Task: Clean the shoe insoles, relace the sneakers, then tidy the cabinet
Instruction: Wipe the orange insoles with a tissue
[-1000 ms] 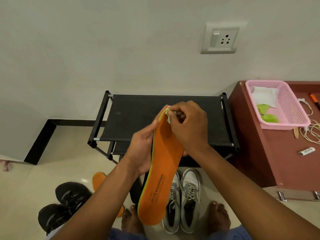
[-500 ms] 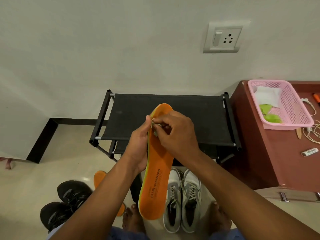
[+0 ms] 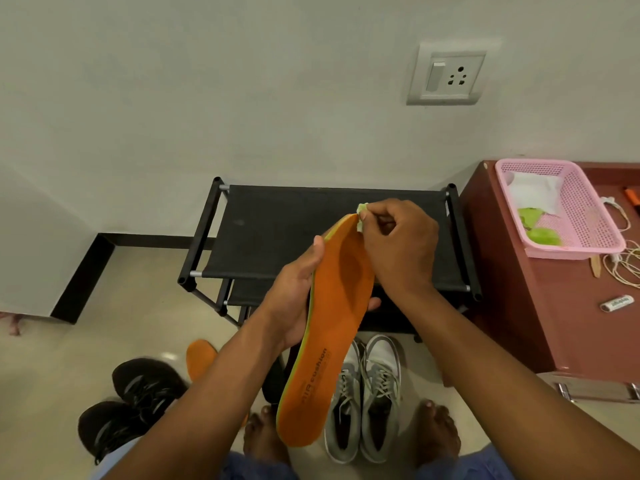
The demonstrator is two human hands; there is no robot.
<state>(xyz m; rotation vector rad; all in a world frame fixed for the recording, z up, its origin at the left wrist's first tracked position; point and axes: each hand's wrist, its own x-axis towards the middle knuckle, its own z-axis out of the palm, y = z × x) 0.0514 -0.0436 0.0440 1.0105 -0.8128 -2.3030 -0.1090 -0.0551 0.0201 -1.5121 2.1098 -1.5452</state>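
Above grey sneakers point(image 3: 363, 400), insole point(image 3: 332, 327) in left hand point(image 3: 294, 292), right hand point(image 3: 398, 244) at toe

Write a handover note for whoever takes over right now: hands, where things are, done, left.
Left hand grips the orange insole mid-length, held up over the shoe rack.
Right hand pinches a small wipe at the insole's far tip.
Second insole lies on the floor by the black sneakers; grey sneakers stand under the held insole, laced.
Done: cannot tell.
Left: finish wiping, second insole, relacing, cabinet.
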